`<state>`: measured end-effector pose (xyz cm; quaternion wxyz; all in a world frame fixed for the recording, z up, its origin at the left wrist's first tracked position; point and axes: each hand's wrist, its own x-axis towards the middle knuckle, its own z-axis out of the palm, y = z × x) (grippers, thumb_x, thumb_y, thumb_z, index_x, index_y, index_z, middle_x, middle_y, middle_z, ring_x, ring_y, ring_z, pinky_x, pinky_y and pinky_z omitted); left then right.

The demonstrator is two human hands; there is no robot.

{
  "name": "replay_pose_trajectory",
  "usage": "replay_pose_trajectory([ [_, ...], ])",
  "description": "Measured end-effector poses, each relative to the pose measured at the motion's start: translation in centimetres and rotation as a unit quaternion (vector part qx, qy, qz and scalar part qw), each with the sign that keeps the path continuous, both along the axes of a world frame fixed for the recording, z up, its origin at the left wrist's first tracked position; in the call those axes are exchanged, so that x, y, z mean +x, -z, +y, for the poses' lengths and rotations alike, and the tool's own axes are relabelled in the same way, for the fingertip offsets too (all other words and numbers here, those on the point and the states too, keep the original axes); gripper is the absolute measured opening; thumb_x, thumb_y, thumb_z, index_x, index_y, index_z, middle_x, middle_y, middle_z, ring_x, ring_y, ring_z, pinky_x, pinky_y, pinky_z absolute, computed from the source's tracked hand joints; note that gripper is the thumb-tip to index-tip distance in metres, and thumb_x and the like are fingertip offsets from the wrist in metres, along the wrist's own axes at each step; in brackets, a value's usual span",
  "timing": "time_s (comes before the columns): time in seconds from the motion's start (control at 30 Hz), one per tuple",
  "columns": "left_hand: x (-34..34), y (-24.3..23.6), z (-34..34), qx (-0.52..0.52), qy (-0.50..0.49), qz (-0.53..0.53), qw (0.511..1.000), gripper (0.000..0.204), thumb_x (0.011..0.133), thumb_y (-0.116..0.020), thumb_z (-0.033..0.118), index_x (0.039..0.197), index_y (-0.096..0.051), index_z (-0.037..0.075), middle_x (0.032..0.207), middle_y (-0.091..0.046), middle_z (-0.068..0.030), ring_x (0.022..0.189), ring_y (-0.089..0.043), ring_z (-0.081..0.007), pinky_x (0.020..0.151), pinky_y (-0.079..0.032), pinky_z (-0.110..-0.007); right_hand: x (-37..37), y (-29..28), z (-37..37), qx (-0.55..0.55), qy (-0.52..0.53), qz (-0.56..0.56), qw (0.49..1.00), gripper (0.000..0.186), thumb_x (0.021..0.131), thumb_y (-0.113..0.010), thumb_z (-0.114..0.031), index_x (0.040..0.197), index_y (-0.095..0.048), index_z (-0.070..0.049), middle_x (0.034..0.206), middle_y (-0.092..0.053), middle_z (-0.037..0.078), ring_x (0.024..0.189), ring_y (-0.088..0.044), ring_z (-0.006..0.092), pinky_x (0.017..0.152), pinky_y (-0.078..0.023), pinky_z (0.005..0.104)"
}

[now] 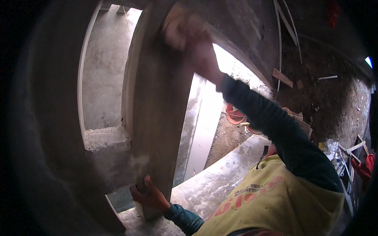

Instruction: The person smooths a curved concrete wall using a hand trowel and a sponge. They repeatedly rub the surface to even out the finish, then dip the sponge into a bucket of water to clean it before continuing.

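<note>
A grey concrete post (157,114) rises through the middle of the head view, its face smooth and damp-looking. High on it is my right hand (187,37), badly smeared by motion. A pale tan patch shows at its fingers; whether it is a held thing or part of the hand is unclear. Low on the post rests my left hand (151,196), its thumb stretched up and its fingers reaching toward the post's left edge. I see nothing held in that hand. A whitish smudge (139,161) marks the concrete just above the thumb.
Left of the post, a tall opening (103,70) has a rough ledge (107,138). Bright light comes through the gap on the right, above a pale concrete ledge (232,157). Farther right are an orange-red container (235,115), a wood scrap (282,77), dirt ground and a red cloth (364,171).
</note>
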<state>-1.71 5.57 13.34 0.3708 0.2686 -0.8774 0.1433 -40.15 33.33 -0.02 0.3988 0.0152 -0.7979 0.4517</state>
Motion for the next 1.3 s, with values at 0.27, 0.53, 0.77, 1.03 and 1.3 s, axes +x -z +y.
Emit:
replay_pose_trajectory([
  [0.27, 0.1, -0.1, -0.5, -0.035, 0.009, -0.021, 0.999, 0.079, 0.083, -0.077, 0.066, 0.119, -0.063, -0.002, 0.116, -0.058, -0.0215, 0.111, -0.056, -0.0420, 0.098, -0.045, -0.054, 1.0, -1.7, -2.5, 0.060, 0.050, -0.017, 0.997, 0.070, 0.089, -0.060, -0.017, 0.156, -0.043, -0.010, 0.162, -0.041, 0.013, 0.152, -0.037, 0.0320, 0.125, -0.024, 0.0552],
  [0.53, 0.3, -0.3, -0.5, -0.018, 0.000, -0.024, 1.000, 0.085, 0.082, -0.075, 0.071, 0.122, -0.061, -0.002, 0.117, -0.057, -0.0212, 0.111, -0.057, -0.0405, 0.099, -0.045, -0.053, -1.7, -2.7, -1.2, -0.110, 0.027, 0.049, 0.992, 0.059, 0.095, -0.058, -0.019, 0.152, -0.046, -0.010, 0.154, -0.048, 0.020, 0.141, -0.047, 0.0380, 0.122, -0.025, 0.0553],
  [0.77, 0.0, -0.2, 0.3, -0.018, -0.045, -0.005, 0.999, 0.090, 0.081, -0.073, 0.075, 0.125, -0.059, -0.002, 0.118, -0.056, -0.0213, 0.111, -0.057, -0.0406, 0.098, -0.045, -0.053, -2.3, -2.8, -0.2, -0.100, 0.044, -0.004, 0.994, 0.054, 0.097, -0.060, -0.019, 0.150, -0.051, -0.011, 0.153, -0.049, 0.020, 0.145, -0.044, 0.0354, 0.124, -0.024, 0.0543],
  [1.03, 0.2, -0.2, -0.1, -0.042, -0.046, -0.020, 0.998, 0.091, 0.082, -0.073, 0.074, 0.127, -0.058, -0.004, 0.121, -0.055, -0.0231, 0.113, -0.056, -0.0421, 0.099, -0.044, -0.053, -1.6, -2.8, 0.2, -0.077, -0.012, 0.006, 0.997, 0.052, 0.095, -0.058, -0.015, 0.147, -0.055, -0.012, 0.154, -0.049, 0.019, 0.144, -0.046, 0.0360, 0.125, -0.024, 0.0551],
  [1.3, -0.1, -0.4, 0.8, -0.021, -0.042, -0.038, 0.998, 0.088, 0.085, -0.073, 0.071, 0.127, -0.057, -0.004, 0.121, -0.056, -0.0238, 0.113, -0.055, -0.0424, 0.100, -0.044, -0.054, -1.0, -2.9, -0.4, -0.058, 0.037, 0.089, 0.994, 0.058, 0.095, -0.059, -0.010, 0.151, -0.048, -0.012, 0.153, -0.049, 0.022, 0.142, -0.046, 0.0391, 0.121, -0.029, 0.0573],
])
